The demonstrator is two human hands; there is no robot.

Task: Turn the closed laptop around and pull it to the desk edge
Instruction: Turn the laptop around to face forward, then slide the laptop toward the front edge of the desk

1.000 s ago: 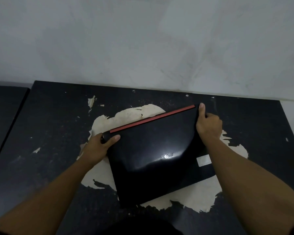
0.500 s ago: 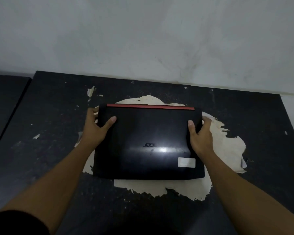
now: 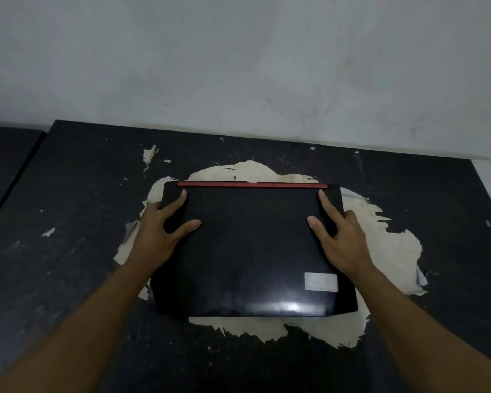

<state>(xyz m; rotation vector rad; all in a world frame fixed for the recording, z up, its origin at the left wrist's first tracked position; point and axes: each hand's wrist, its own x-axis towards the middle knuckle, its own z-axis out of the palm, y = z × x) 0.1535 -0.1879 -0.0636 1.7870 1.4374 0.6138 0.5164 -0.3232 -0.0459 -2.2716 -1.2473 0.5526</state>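
Note:
A closed black laptop (image 3: pixel 253 251) lies flat and square on the dark desk (image 3: pixel 68 236), its red hinge strip (image 3: pixel 251 184) on the far side and a pale sticker (image 3: pixel 321 281) near its front right corner. My left hand (image 3: pixel 159 234) rests on the laptop's left side, thumb and forefinger spread on the lid, the other fingers at the edge. My right hand (image 3: pixel 340 236) mirrors it on the right side, thumb and forefinger on the lid, remaining fingers curled over the right edge.
The desk's black surface is peeled away in a large pale patch (image 3: pixel 380 251) under and around the laptop. A grey wall (image 3: pixel 238 66) rises right behind the desk. A second dark surface (image 3: pixel 3 165) adjoins on the left.
The laptop has swung from a tilt to square with the desk, red strip facing away. Both hands have shifted from the far corners onto the lid's sides.

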